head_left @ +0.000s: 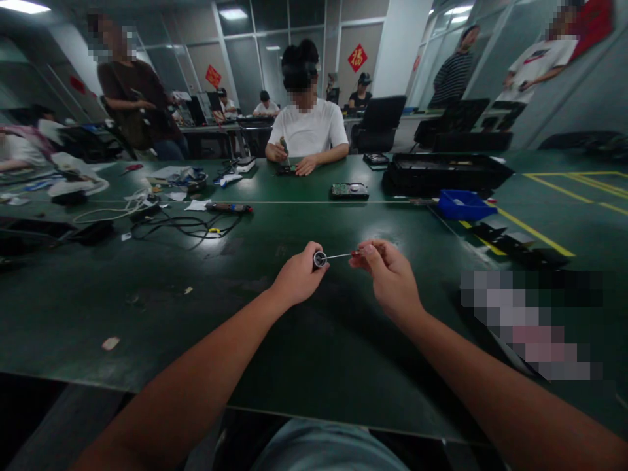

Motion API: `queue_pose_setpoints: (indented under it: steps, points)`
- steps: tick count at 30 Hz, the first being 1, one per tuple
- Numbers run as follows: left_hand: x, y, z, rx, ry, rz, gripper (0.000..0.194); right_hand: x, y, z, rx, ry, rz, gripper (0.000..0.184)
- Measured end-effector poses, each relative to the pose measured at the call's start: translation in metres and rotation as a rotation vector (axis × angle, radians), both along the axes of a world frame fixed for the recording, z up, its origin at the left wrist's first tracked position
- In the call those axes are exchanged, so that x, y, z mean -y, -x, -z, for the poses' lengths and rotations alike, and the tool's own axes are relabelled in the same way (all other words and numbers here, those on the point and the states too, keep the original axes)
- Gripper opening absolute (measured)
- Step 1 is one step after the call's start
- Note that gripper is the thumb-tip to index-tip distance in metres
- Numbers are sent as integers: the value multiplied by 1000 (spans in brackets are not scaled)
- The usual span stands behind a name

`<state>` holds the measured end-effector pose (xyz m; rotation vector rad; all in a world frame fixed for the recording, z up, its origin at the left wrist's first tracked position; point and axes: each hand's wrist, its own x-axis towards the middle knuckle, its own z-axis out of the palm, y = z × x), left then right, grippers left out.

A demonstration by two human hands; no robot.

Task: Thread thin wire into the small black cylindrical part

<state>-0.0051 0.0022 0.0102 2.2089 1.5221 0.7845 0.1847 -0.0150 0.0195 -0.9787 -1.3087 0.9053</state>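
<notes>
My left hand (299,278) is closed around a small dark cylindrical part (319,260), whose round end with a pale rim faces me. Between the fingers of my right hand (390,275) is a thin screwdriver (338,256) with a red handle, mostly covered by the fingers. Its metal shaft points left, and the tip meets the open end of the cylinder; how deep it goes I cannot tell. Both hands are above the green table (294,353), and the rest of the cylinder is hidden by my left hand.
Across the table a person (309,124) works on a small board with a screwdriver. A hard drive (349,190), a black case (446,173) and a blue bin (465,205) lie ahead and right. Black cables (189,226) and a dark pen-shaped tool (228,207) lie left. A blurred-out item (530,327) sits right.
</notes>
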Motion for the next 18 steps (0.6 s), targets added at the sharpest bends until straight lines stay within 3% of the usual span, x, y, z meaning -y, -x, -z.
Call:
queue_pose_setpoints:
  steps: [3, 5, 9, 18]
  points:
    - [-2, 1, -1, -76, -39, 18, 21, -9, -4, 3, -157, 116, -25, 27]
    - [-3, 2, 0, -119, -17, -4, 22, -13, -7, 5, -143, 140, 14, 28]
    - [-5, 1, 3, -138, 28, 8, 22, -12, -9, 5, 18, 2, 113, 26]
    - [-1, 0, 1, -165, 6, 40, 20, 8, -1, -6, 327, -174, 160, 23]
